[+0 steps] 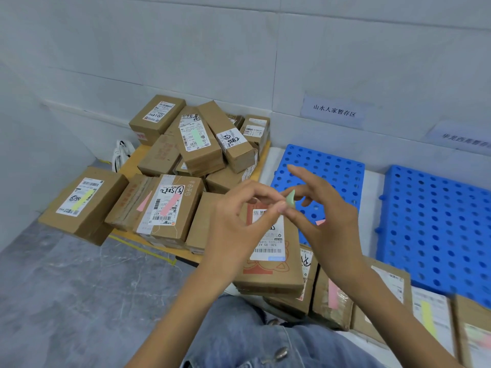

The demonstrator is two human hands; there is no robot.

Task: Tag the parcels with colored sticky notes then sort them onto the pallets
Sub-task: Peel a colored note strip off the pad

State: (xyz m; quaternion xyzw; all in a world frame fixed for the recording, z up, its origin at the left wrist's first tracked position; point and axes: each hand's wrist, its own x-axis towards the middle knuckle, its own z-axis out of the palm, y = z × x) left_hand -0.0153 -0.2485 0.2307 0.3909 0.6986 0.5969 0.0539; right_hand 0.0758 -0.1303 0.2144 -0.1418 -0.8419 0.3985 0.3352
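Observation:
Both my hands meet in mid-air over a brown parcel (268,272) with a white label and orange print. A small green sticky note (291,199) is pinched between them: my left hand (239,216) holds its lower end with thumb and forefinger, and my right hand (326,221) pinches its upper part, the other fingers spread. A pink slip (320,222) shows under my right hand; what holds it is hidden. Behind lies a heap of cardboard parcels (194,144), some bearing green, pink or yellow notes. Two blue perforated pallets (326,166) (438,224) lie to the right.
A yellow-tagged parcel (85,203) sits at the left on the grey floor (79,288). More tagged parcels (334,301) line the lower right. A white bag (121,154) leans by the wall. Two paper signs (333,110) hang on the wall. My jeans (252,335) fill the bottom.

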